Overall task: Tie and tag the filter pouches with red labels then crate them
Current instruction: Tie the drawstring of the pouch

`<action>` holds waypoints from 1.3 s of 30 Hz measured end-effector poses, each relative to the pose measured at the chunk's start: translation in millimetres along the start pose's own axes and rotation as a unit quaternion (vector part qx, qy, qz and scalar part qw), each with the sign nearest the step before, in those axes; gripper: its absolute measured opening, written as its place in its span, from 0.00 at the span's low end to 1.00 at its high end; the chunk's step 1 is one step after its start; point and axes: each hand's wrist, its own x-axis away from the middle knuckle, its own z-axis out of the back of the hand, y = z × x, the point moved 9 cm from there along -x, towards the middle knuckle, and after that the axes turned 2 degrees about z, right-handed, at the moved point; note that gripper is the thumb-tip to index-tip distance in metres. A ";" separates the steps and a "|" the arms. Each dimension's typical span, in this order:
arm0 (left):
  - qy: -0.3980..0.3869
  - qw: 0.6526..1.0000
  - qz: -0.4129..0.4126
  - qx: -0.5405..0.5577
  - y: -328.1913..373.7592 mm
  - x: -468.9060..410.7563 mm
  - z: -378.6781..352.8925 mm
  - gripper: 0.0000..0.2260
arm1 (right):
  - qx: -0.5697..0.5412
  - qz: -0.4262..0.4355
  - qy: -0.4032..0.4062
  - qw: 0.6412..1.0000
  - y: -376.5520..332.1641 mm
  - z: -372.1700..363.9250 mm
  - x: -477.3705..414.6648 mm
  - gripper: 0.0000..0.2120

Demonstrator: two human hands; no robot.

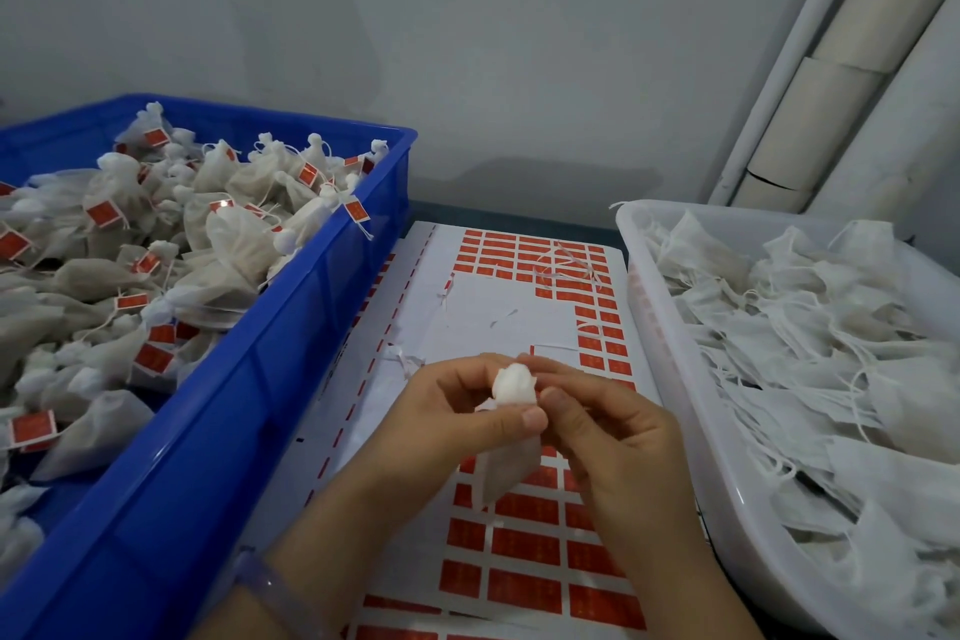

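**Pouch neck pinched between both hands, labels directly below**

Both hands meet over the middle of the worktop. The left hand (457,411) and right hand (613,437) each have a clenched grip on one filter pouch (506,465), fingertips pinching its bunched white neck from either side. The pouch hangs with its long axis running down and slightly left from the neck, its body just above the sheet of red labels (524,551).

No label shows on this pouch, so the step in hand looks like tying the neck, with tagging to follow. The nearest labels lie straight under the hands, equally close to both.

The blue crate (291,359), heaped with tagged pouches, sits to the left, nearer the left hand. The white tray (675,379) of untied pouches sits to the right.
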 end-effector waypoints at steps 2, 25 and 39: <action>-0.010 1.000 0.007 -0.001 -1.1 0.7 -4.3 0.17 | -0.057 -0.038 0.001 0.998 9.2 -1.9 -0.5 0.13; -0.035 0.999 -0.021 -0.012 0.1 0.9 -14.3 0.08 | -0.240 -0.254 -0.063 0.935 38.2 -21.1 11.4 0.07; 0.055 0.996 -0.050 -0.057 11.2 -0.6 2.8 0.16 | 0.057 -0.034 0.060 0.996 13.0 10.7 0.0 0.13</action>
